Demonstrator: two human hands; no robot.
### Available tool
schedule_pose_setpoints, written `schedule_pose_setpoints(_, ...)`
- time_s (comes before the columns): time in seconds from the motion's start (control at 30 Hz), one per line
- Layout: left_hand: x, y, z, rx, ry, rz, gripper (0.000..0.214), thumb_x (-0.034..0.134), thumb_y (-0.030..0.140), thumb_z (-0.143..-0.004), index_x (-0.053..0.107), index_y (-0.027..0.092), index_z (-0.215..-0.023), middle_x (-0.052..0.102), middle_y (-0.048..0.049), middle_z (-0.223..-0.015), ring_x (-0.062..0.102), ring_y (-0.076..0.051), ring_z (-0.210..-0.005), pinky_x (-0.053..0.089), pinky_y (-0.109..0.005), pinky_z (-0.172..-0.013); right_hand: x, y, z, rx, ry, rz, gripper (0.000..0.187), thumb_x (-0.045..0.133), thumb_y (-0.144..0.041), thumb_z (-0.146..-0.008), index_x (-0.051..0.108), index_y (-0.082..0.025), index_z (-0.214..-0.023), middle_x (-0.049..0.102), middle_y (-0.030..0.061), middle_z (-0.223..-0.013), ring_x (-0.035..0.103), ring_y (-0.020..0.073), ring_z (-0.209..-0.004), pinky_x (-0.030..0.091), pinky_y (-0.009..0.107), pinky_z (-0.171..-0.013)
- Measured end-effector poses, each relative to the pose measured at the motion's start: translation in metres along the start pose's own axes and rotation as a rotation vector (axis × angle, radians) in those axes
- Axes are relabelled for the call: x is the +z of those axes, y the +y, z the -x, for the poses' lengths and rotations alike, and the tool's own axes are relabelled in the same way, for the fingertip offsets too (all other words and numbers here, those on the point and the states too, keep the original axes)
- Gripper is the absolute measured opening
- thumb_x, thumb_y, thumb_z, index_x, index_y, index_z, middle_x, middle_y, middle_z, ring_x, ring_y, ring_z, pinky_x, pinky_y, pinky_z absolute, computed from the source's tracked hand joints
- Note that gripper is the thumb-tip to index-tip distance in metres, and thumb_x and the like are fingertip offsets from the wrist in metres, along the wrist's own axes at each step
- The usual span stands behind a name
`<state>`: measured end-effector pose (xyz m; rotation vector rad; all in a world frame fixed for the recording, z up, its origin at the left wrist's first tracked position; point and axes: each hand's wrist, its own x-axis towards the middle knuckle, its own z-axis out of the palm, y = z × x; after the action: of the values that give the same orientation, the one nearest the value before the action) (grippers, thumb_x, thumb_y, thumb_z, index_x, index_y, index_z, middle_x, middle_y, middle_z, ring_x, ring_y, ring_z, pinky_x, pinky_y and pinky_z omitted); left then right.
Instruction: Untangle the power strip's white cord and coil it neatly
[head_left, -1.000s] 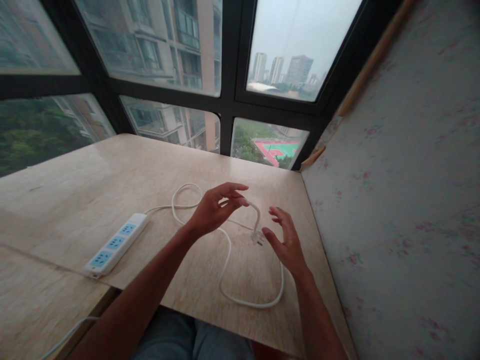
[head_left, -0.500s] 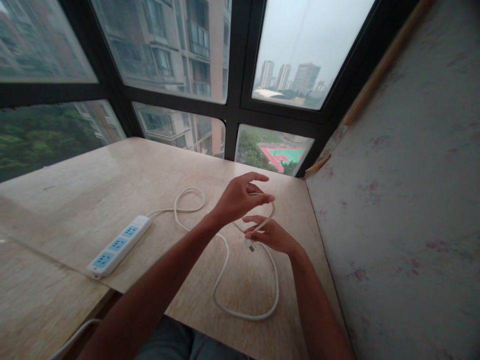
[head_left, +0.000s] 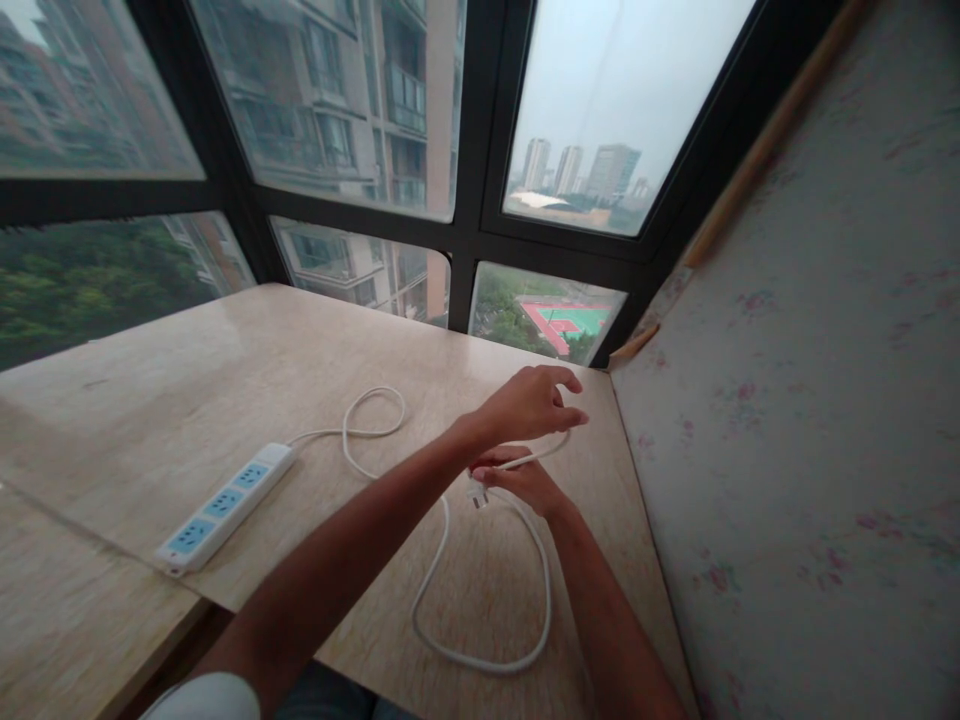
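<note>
My right hand (head_left: 525, 482) is closed just above the tabletop, its fingers pinching a white power cord (head_left: 548, 590) beside the plug (head_left: 478, 493), whose prongs point down. Higher up and crossing over it, my left hand (head_left: 531, 403) has its index finger and thumb apart and its other fingers curled. A length of the cord runs from my right fingers up to my left thumb and passes out of sight behind it. The rest loops on the table and leads to a white power strip (head_left: 229, 508) with blue sockets on the left.
A beige marble-patterned tabletop (head_left: 300, 350) lies under everything, with a gap by its front left edge. Dark-framed windows (head_left: 469, 220) stand along the back. A floral-papered wall (head_left: 787, 450) closes the right side.
My left hand has moved right and slightly down, drawing the cord with it. My right hand has shifted left with the plug. The view has tilted a little.
</note>
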<state>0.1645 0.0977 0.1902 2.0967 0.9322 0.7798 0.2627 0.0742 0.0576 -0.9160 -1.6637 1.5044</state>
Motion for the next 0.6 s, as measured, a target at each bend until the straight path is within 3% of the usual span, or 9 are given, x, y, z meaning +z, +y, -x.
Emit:
schedule_pose_setpoints(0.27, 0.003, -0.004, -0.004, 0.057, 0.053, -0.027, 0.026, 0.061, 0.035, -0.085, 0.069, 0.014, -0.097, 0.066, -0.0013, -0.053, 0.065, -0.016, -0.054, 0.049, -0.028, -0.063, 0.01, -0.002, -0.001, -0.062, -0.049, 0.019, 0.027, 0.08, -0.036, -0.065, 0.077, -0.016, -0.083, 0.071, 0.0042, -0.083, 0.063, 0.0172, -0.075, 0.054, 0.031, -0.068)
schedule_pose_setpoints(0.4, 0.007, -0.009, -0.004, 0.13, 0.076, -0.065, 0.026, 0.06, 0.037, -0.086, 0.069, 0.016, -0.098, 0.067, -0.0016, -0.057, 0.065, -0.017, -0.058, 0.048, -0.029, -0.064, 0.015, 0.0, -0.003, -0.012, -0.019, -0.053, 0.024, 0.078, -0.036, -0.069, 0.077, -0.016, -0.082, 0.071, 0.0042, -0.077, 0.061, 0.014, -0.066, 0.052, 0.027, -0.061)
schedule_pose_setpoints(0.5, 0.004, -0.011, 0.0, 0.165, 0.217, -0.062, 0.031, 0.059, 0.04, -0.087, 0.066, 0.017, -0.107, 0.072, -0.0045, -0.076, 0.066, -0.016, -0.069, 0.048, -0.028, -0.068, 0.017, 0.003, -0.004, 0.078, 0.099, -0.173, 0.029, 0.081, -0.038, -0.064, 0.077, -0.014, -0.08, 0.069, 0.0028, -0.068, 0.059, 0.0119, -0.058, 0.052, 0.026, -0.054)
schedule_pose_setpoints(0.6, -0.003, -0.017, 0.012, 0.151, 0.451, -0.01, 0.032, 0.057, 0.04, -0.088, 0.064, 0.018, -0.11, 0.072, -0.0066, -0.093, 0.066, -0.016, -0.083, 0.048, -0.027, -0.074, 0.019, 0.002, -0.006, 0.11, 0.182, -0.299, 0.03, 0.084, -0.037, -0.059, 0.076, -0.014, -0.075, 0.067, 0.0018, -0.065, 0.059, 0.0117, -0.055, 0.053, 0.026, -0.051)
